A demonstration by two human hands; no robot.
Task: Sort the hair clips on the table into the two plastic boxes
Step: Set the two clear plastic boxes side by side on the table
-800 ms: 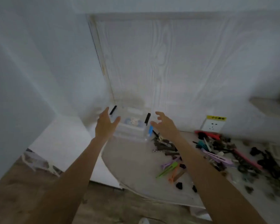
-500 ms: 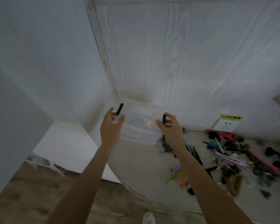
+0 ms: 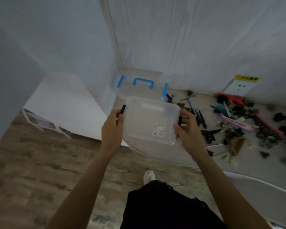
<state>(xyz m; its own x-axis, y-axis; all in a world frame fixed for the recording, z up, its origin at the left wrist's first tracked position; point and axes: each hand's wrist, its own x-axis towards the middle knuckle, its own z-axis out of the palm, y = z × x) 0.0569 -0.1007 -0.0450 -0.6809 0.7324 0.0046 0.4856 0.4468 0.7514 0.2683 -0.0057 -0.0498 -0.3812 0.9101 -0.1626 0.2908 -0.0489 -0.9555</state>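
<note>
White wood-grain wall panels are rising behind a round pale table (image 3: 155, 156), and a wall socket (image 3: 237, 87) is sitting low on the panel beyond the clutter. Both hands are carrying a clear plastic box with black latches (image 3: 151, 121) over the table's near-left edge. The left hand (image 3: 111, 129) is gripping the box's left side, thumb curled over the lid rim just below the black latch. The right hand (image 3: 189, 131) is clamping the opposite side, thumb lying on the lid's corner and fingers wrapping around the wall beside the other latch. Just beyond the fingertips of both hands, the second clear box with blue latches and handle (image 3: 143, 87) is standing against the wall. A loose spread of hair clips (image 3: 238, 123) is lying on the table to the outside of the right hand, the nearest black ones almost touching its knuckles.

Risks, as I judge them: the held box is hanging partly past the table edge over the floor, so a loosening grip would be dropping it there. Fingers pressing near the latches could be popping one open mid-carry. Setting it down carelessly could be trapping clips beneath it or knocking them off the rim.
</note>
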